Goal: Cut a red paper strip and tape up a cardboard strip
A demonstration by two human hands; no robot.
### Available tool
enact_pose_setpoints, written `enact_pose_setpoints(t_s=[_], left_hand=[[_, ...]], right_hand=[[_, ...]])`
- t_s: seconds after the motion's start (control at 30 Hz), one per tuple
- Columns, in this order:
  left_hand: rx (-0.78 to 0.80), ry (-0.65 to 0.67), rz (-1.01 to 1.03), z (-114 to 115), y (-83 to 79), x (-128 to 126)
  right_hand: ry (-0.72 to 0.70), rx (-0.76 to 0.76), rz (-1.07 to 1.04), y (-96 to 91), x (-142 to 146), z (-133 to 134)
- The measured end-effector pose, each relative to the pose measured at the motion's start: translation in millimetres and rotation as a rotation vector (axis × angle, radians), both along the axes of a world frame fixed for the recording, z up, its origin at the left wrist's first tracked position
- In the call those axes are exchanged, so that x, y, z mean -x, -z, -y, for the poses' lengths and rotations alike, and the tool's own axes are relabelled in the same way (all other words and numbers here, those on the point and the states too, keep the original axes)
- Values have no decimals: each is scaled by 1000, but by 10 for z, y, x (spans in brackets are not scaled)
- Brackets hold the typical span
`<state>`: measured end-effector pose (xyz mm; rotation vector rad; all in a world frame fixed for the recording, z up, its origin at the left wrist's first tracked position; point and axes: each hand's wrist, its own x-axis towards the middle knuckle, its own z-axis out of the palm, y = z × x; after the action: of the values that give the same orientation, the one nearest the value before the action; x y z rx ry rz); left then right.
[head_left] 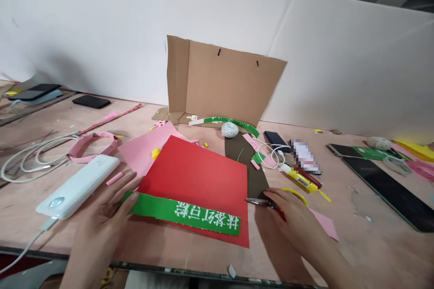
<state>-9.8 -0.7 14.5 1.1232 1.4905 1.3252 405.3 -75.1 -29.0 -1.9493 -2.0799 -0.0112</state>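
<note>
Red card [193, 167] between two hands [100, 226] [293, 216]

Red card [193, 167], green white-lettered strip [183, 213] along its near edge

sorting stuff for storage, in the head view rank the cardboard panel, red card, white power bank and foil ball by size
1. Tied: the cardboard panel and red card look alike, and the card is nearer the camera, so unsure
2. The white power bank
3. The foil ball
</note>
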Motion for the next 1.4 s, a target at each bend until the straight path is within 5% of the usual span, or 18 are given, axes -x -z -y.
enact_pose_setpoints(t_s=[0.17, 0.27, 0.43, 0.5, 0.67, 0.83, 0.97, 1.17, 1.27, 1.4], left_hand=[[31, -10, -99, -81, -149, 140], [55, -93, 3, -162, -226, 247], [49, -268, 148, -333, -178, 492], [-45, -297, 21, -349, -141, 555], [-329, -302, -669, -198, -139, 490], [-357, 7, -1010, -68, -59, 318], [-206, 264, -1160, -119, 99, 233], [-176, 257, -1330, -260, 114, 42], [-101, 286, -1213, -311, 87, -47], [12, 351, -757, -293, -7, -108]], right_hand=[[92, 99, -81, -183, -126, 15], [136, 232, -117, -264, -219, 53], [161, 222, -81, -313, -256, 90], [114, 261, -46, -351, -242, 73], [34, 305, 78, -413, -267, 6], [1, 282, 99, -294, -388, 5], [115, 211, -109, -268, -393, 49], [413, 199, -612, -440, -445, 146], [548, 102, -842, -463, -501, 192], [475, 37, -1260, -307, -461, 234]])
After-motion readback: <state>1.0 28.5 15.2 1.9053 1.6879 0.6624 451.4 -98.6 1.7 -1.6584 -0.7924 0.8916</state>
